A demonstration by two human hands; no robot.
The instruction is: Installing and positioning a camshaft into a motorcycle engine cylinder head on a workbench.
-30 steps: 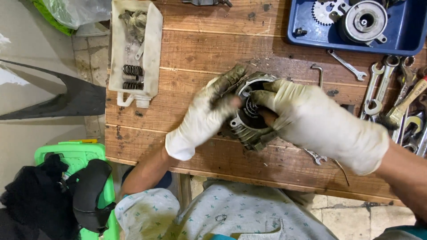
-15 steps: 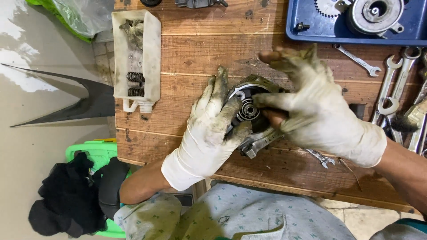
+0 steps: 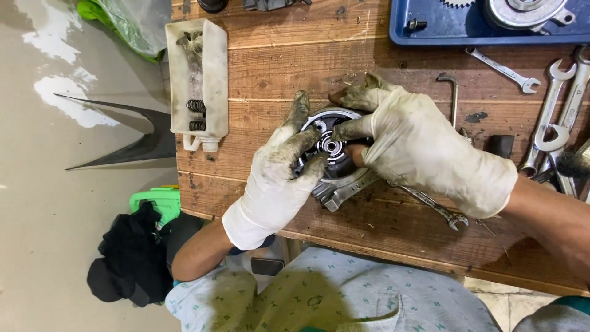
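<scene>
Both gloved hands close on a round metal clutch assembly (image 3: 332,147) lying mid-desk (image 3: 369,67): the left hand (image 3: 276,178) curls its fingers over the left rim, and the right hand (image 3: 424,147) pinches near the hub, wrist angled in from the right. Steady the rim firmly while working the centre, lest it slide onto the wrench (image 3: 344,192) beneath.

Bright, even daylight; glare patches on the floor (image 3: 58,92) at left, soft shadows under the hands, sharp focus throughout.

Both hands (image 3: 279,178) (image 3: 424,144) wear grimy white gloves; the shirt is pale with small green marks
</scene>
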